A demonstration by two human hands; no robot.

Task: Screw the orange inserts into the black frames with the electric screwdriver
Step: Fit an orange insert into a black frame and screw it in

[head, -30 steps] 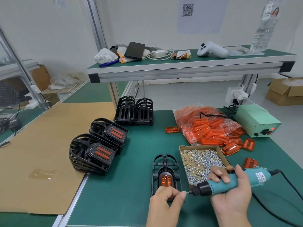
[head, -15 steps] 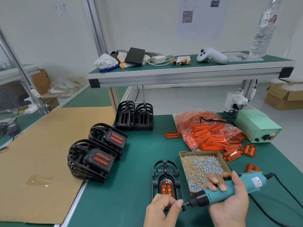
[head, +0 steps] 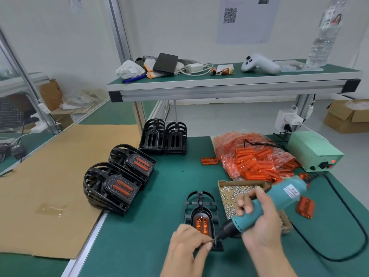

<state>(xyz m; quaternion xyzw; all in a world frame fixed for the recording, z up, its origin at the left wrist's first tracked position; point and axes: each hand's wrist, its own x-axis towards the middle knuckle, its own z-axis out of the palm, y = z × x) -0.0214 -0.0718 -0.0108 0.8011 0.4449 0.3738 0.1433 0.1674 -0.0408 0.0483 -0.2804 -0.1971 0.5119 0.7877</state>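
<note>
On the near table, the right hand (head: 261, 222) grips the screwdriver (head: 265, 206). Its tip meets the frame's (head: 201, 206) near corner. The left hand (head: 187, 248) pinches there, beside the insert (head: 202, 224).

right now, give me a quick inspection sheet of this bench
surface: green bench mat, cardboard sheet on its left
job's things: black frame with orange insert under work; finished frames stacked left; empty frames behind; insert bag; screw box
clutter: loose inserts
grippers: left hand pinches at frame's near corner; right hand grips electric screwdriver, tip down there
cables: screwdriver cord loops right
surroundings: power unit; shelf with controller, bottle
</note>
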